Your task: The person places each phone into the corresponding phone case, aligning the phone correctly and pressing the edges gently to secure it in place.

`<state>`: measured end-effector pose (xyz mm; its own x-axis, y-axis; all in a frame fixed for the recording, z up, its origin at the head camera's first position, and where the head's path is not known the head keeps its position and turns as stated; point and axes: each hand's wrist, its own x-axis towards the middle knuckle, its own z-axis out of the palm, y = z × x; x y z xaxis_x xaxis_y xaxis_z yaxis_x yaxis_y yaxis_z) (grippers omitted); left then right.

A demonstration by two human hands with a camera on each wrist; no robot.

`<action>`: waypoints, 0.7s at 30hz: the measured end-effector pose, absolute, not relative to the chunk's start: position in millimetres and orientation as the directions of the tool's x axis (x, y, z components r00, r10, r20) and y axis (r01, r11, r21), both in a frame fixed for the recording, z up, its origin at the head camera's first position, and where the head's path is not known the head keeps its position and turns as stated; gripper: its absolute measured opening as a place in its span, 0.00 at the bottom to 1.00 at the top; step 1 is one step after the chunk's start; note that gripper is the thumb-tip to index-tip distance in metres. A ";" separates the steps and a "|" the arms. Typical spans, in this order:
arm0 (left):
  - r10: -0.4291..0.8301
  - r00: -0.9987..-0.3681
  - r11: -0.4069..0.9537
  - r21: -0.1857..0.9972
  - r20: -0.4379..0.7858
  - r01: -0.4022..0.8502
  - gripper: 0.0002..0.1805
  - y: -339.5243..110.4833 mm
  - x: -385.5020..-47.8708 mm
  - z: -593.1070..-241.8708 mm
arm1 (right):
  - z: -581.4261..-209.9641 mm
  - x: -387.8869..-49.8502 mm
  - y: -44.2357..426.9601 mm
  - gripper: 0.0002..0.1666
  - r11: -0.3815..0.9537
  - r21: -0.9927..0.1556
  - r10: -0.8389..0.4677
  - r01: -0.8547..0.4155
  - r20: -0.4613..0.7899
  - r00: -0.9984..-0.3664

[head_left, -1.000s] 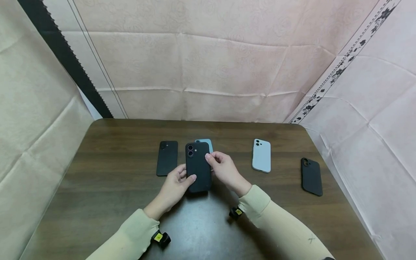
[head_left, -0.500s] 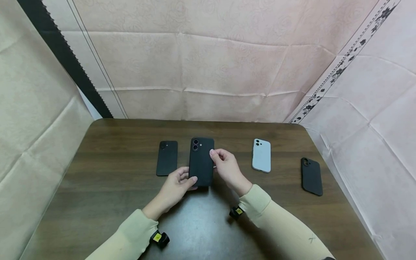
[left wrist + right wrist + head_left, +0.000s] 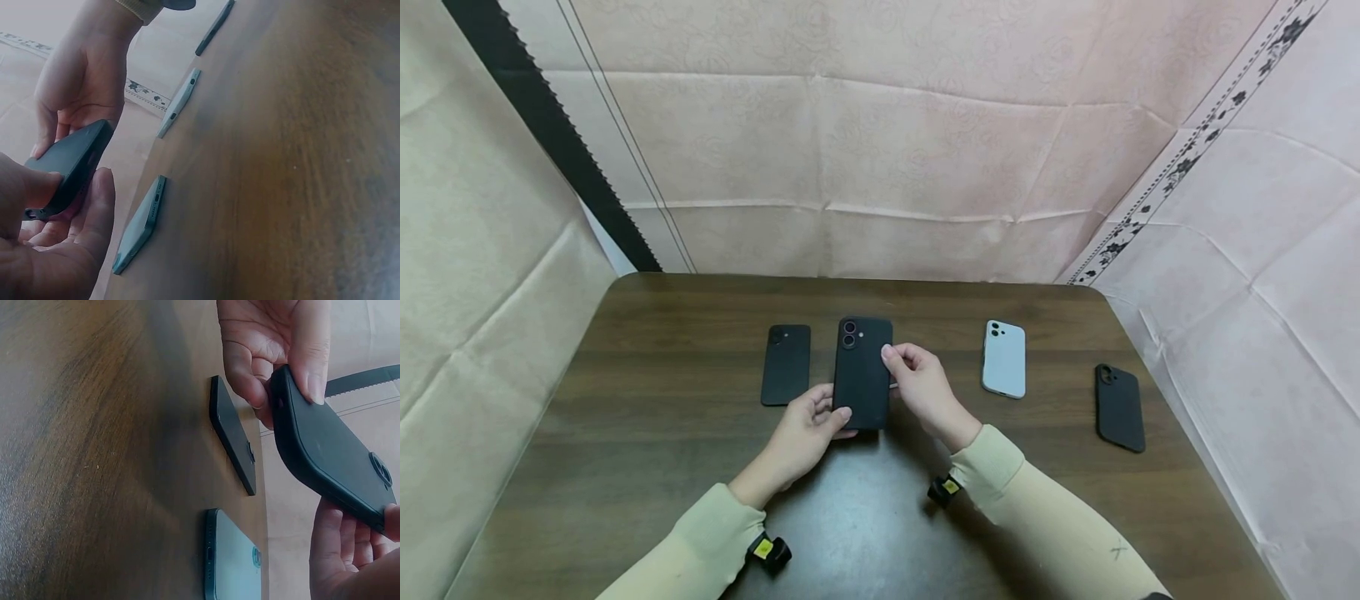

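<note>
My left hand [image 3: 803, 433] and right hand [image 3: 927, 390] hold a black phone in a black case [image 3: 862, 373] above the table, its camera side up. The left hand grips its lower left corner, thumb on the back and fingers underneath. At the upper right edge, the right thumb and fingers pinch it. The right wrist view shows the raised camera ring and black case edge near the right fingers. Below it lies a light blue phone [image 3: 237, 559], hidden in the head view but visible in both wrist views.
A black phone [image 3: 786, 365] lies left of the hands on the brown wooden table [image 3: 647, 400]. To the right are a pale blue phone [image 3: 1003, 358] and a black phone or phone case [image 3: 1118, 407]. Light cloth [image 3: 880, 150] hangs behind and at both sides.
Both hands have shifted the black phone up and slightly right in the head view. It now covers the light blue phone, whose top was visible before. The other phones have not moved.
</note>
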<state>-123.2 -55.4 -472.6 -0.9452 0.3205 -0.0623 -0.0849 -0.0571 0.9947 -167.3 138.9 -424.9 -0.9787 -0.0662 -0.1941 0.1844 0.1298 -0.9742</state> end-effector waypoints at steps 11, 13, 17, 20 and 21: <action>0.319 -0.945 -0.070 0.992 -0.074 -0.102 0.18 -56.7 -121.8 -471.4 | -433.5 -168.9 139.1 0.19 0.127 -0.980 -0.066 0.153 -0.162 -0.985; 0.325 -0.943 -0.082 0.992 -0.067 -0.099 0.17 -56.9 -121.8 -471.6 | -433.4 -168.8 139.4 0.19 0.132 -0.980 -0.067 0.150 -0.160 -0.985; 0.348 -0.936 -0.106 0.990 -0.051 -0.094 0.17 -57.4 -121.9 -472.9 | -433.4 -168.9 140.3 0.19 0.130 -0.979 -0.064 0.156 -0.165 -0.984; 0.360 -0.932 -0.114 0.990 -0.040 -0.087 0.17 -58.4 -122.0 -474.9 | -432.4 -168.8 140.6 0.19 0.121 -0.979 -0.068 0.162 -0.171 -0.983; 0.361 -0.932 -0.116 0.989 -0.039 -0.087 0.17 -58.7 -121.9 -475.3 | -432.1 -168.8 140.7 0.20 0.119 -0.979 -0.070 0.164 -0.173 -0.982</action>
<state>-121.9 -58.7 -475.3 -0.9316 0.3613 -0.0392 -0.0866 -0.1160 0.9895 -168.8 140.7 -432.1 -0.9825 -0.0703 -0.1726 0.1635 0.1188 -0.9794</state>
